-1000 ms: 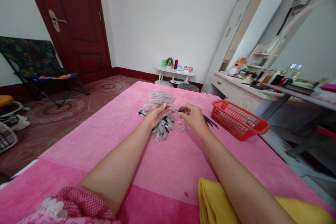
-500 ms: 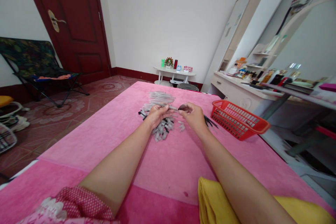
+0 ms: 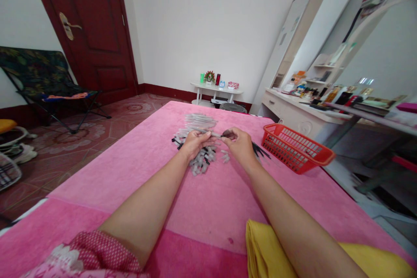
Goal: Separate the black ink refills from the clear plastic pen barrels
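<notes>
My left hand [image 3: 196, 142] is closed on a slim grey pen [image 3: 215, 134], thumb along its top, and the pen lies nearly level. My right hand [image 3: 239, 142] pinches at the pen's right end, where a small dark part shows between the fingers. Beyond my left hand, a stack of similar grey pen barrels [image 3: 199, 120] lies side by side. Just below it sits a heap of small grey and black pieces [image 3: 201, 164], perhaps caps. A few loose pale pieces [image 3: 225, 156] lie between my hands. Several thin black sticks [image 3: 261, 151] lie right of my right hand.
Pink cloth [image 3: 130, 178] covers the table. A red plastic basket [image 3: 296, 150] stands at its right edge. Folded yellow cloth [image 3: 269, 247] lies under my right forearm. Farther off are a dressing table [image 3: 302, 113], a small white table [image 3: 215, 88] and a folding chair [image 3: 48, 78].
Both hands stay in nearly the same place around the pen. The fingers of my left hand have curled in slightly; the heaps look unchanged.
</notes>
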Motion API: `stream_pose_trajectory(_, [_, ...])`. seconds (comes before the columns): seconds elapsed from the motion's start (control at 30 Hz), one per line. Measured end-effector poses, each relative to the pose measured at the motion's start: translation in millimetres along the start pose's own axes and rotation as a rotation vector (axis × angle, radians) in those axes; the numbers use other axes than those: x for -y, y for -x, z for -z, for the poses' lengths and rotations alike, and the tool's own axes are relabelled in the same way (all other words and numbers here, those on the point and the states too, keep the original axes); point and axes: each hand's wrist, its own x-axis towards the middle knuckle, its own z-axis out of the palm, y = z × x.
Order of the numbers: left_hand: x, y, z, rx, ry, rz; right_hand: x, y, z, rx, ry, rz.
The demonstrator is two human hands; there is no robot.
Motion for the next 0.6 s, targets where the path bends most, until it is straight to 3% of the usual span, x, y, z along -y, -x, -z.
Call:
stream_pose_trajectory(0.3, [2.0,0.3,2.4,0.073,0.002,-0.03,-3.3,3.0,-4.4,0.03,0.125,-0.015])
stream_pose_trajectory(0.6, [2.2,-0.4,3.9,0.021,0.025,-0.024,-3.7,4.0,-5.3,0.034,0.142,0.0])
